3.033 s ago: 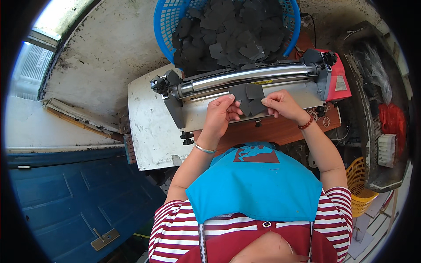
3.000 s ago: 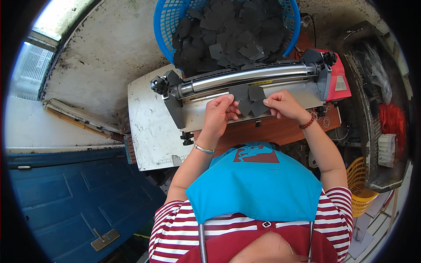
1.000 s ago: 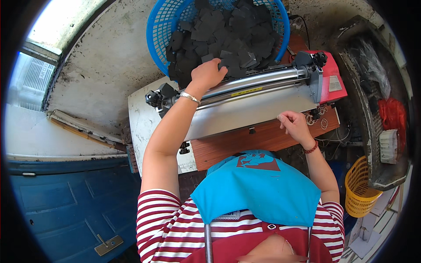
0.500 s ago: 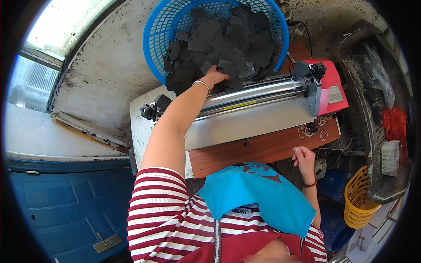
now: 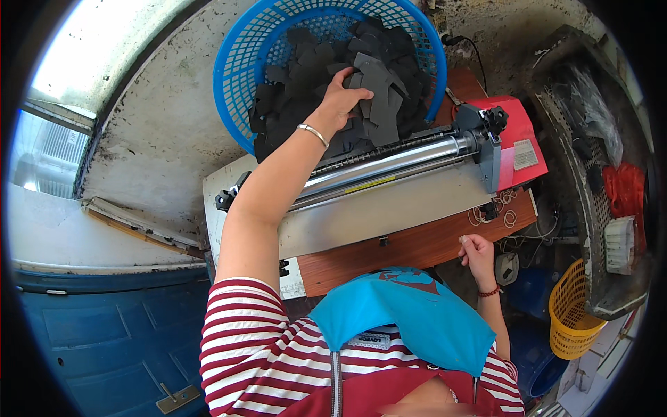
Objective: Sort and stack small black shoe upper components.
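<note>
My left hand [image 5: 342,99] is inside a blue plastic basket [image 5: 226,87], closed around a loose bunch of dark grey flat pieces [image 5: 383,97]. Its thumb lies over them, and some fingers are hidden. More black, thin, angular pieces [image 5: 278,115] are heaped around the hand. Just in front of the basket, under my left forearm, runs the shiny metal roller [image 5: 396,161] of a bench machine. My right hand [image 5: 476,254] hangs beyond the front right edge of the wooden tabletop, fingers curled. What it holds, if anything, does not show.
The machine's red end housing [image 5: 517,142] and black knob [image 5: 495,119] stand to the right. Pale looped bands [image 5: 509,218] hang at the brown tabletop [image 5: 417,243]. A yellow basket [image 5: 573,313] and a dark rack [image 5: 597,208] are farther right; a blue door [image 5: 104,326] is at left.
My left hand has moved farther into the basket, and the grey pieces beside it are shifted and raised. The right hand keeps its curled pose. The whole view has shifted slightly.
</note>
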Demonstrator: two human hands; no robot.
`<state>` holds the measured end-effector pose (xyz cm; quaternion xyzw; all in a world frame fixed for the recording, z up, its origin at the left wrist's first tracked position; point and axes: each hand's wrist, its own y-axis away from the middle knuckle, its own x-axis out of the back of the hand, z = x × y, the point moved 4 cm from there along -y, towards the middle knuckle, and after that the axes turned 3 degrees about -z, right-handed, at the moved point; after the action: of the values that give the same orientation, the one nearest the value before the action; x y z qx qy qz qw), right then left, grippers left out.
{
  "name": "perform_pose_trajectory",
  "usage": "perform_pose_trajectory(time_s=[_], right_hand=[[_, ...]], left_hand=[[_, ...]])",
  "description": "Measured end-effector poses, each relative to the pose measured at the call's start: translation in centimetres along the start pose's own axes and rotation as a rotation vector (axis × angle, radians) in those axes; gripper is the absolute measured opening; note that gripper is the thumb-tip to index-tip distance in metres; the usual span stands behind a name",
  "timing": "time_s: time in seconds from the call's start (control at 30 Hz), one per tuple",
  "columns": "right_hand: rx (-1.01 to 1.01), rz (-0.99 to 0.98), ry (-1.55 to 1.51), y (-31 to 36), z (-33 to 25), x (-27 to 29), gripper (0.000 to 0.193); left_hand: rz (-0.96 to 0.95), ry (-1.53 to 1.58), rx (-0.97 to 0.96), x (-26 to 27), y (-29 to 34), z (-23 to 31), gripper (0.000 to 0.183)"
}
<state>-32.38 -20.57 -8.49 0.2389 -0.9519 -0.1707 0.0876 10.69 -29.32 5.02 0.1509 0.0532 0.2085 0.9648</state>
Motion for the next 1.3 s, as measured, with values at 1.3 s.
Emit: perform_pose_trajectory(time_s=[1.3], right_hand=[[0.246, 0.825, 0.246, -3.1, -7.0, 38.7, 0.033]], left_hand=[[0.338, -1.052, -0.041, 1.9, -5.8, 8.2, 0.045]])
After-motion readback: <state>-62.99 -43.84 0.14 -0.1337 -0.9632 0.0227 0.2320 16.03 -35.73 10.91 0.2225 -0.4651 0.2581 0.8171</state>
